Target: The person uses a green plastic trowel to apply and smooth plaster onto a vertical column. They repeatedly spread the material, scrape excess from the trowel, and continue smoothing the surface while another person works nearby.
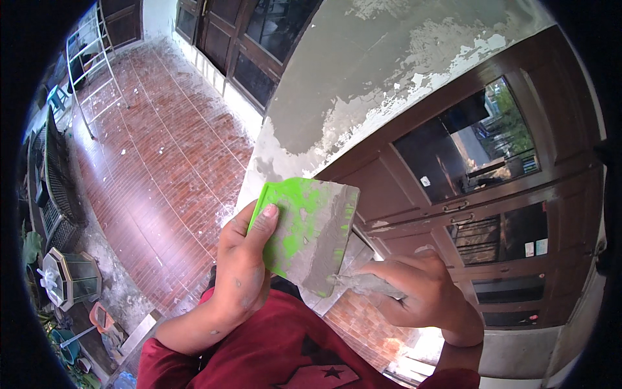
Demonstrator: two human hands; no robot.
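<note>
My left hand (243, 266) grips a green plastic board (291, 233) by its left side, thumb on top. Grey plaster coats much of the board's face, thickest along its right part. In my right hand (421, 292) is a plaster-smeared tool (356, 284), apparently a putty knife, whose end is at the board's lower right; its blade is hard to make out. Behind the board rises a wall (389, 52) with patchy grey plaster.
A brown panelled double door (492, 214) stands at the right, another dark door (262, 35) at the top. Red tiled floor (142, 168) stretches left, with a white ladder (97, 78) at its far end. A lantern (70, 279) and latticed dark furniture (52, 181) line the left side.
</note>
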